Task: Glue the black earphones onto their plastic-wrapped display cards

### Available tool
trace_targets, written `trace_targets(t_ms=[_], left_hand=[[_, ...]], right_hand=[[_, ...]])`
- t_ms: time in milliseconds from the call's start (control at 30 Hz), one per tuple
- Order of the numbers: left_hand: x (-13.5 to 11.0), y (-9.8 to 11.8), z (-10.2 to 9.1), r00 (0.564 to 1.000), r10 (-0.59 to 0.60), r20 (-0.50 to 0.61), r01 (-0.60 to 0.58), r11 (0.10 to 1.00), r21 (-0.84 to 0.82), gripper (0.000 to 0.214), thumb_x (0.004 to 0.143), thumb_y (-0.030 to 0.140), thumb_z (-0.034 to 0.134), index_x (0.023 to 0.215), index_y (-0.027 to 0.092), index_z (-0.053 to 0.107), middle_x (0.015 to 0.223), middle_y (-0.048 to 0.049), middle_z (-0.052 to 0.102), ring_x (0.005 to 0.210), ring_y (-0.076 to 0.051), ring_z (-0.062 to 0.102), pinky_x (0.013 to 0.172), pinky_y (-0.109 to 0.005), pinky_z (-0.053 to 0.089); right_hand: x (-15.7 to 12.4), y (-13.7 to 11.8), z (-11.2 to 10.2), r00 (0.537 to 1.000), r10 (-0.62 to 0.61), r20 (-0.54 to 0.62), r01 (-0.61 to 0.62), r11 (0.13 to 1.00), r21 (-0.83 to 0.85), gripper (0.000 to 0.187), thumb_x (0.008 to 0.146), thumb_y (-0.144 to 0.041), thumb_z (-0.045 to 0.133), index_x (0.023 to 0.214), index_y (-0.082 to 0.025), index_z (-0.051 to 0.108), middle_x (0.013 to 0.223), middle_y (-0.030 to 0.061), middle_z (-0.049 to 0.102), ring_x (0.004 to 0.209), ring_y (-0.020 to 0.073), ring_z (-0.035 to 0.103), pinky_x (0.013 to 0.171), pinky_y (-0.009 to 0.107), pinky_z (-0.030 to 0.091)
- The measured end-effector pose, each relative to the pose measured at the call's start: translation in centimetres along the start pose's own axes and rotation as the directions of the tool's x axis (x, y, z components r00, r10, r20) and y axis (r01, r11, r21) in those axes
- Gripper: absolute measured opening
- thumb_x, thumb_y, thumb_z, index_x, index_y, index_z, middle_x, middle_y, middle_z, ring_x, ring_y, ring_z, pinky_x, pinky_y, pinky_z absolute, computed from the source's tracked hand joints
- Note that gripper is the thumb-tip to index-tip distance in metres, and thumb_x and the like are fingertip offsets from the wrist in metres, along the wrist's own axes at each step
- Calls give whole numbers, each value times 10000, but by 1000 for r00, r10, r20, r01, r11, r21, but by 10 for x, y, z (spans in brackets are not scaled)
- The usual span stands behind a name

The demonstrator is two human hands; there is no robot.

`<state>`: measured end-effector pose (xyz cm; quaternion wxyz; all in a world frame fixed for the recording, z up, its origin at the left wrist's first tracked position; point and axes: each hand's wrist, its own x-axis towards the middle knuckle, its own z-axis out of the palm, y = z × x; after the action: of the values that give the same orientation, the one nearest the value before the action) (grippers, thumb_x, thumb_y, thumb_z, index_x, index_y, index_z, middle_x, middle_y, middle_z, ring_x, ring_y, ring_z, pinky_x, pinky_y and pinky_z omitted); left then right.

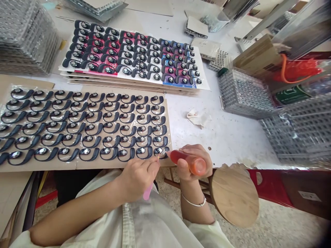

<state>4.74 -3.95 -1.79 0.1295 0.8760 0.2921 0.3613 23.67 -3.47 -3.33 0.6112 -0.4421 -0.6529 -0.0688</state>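
Note:
A cardboard sheet point(169, 117) under clear film carries rows of black ear-hook pieces point(88, 127) with shiny round centres. My left hand point(137, 175) is closed on a thin pink-handled tool point(148, 193). The tool's tip reaches the piece at the sheet's near right corner point(159, 151). Just to the right, my right hand point(192, 156), with a bracelet on its wrist, is wrapped round a small orange bottle point(191, 162). The bottle lies sideways, its nozzle pointing left toward the tool tip.
Farther back lies a stack of sheets point(134, 55) with the same pieces on red, white and blue card. Clear grid trays point(243, 94) stand right and a stack point(26, 38) far left. A crumpled tissue point(198, 117) lies on the table; a round wooden stool point(234, 196) stands below its edge.

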Motion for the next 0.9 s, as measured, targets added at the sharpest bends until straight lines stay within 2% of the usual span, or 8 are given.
trace_targets(t_ms=[133,233,333,467,900], left_hand=[[-5,-5,-2,999,-29,-33,26,994,-102,149,847,41,541,972,106,587,955,-99,720,775,-167,708,614,-249,577],[-8,-15,-6,985,-104,-140,76,979,-189,209,826,37,602,1023,107,590,1005,-104,718,858,-157,710,742,-223,591],[-9,-26,-9,958,-177,-227,123,965,-233,206,817,39,637,1005,115,602,969,-89,726,908,-150,707,809,-194,585],[-10,-33,-8,943,-234,-235,177,954,-241,179,818,38,633,967,135,612,932,-68,730,905,-153,709,824,-204,595],[-15,-34,-4,947,-224,-229,174,961,-216,186,824,54,631,984,146,607,952,-59,730,901,-151,710,813,-216,605]], right_hand=[[-6,1,0,996,62,-62,-59,997,48,264,774,-346,685,950,-163,613,688,7,593,547,150,547,424,301,467],[-9,1,0,992,82,-92,-76,995,70,235,788,-355,673,921,-170,613,685,-2,586,534,139,535,400,288,458],[-10,1,0,991,86,-106,-78,994,82,223,798,-373,663,892,-180,604,680,-9,580,526,134,525,389,284,456],[-8,0,2,989,102,-107,-90,990,106,233,798,-399,662,887,-192,604,665,-13,573,518,135,522,377,285,454],[-9,-1,5,983,130,-126,-112,984,141,247,794,-430,660,871,-198,623,639,-8,580,489,134,511,346,284,454]])
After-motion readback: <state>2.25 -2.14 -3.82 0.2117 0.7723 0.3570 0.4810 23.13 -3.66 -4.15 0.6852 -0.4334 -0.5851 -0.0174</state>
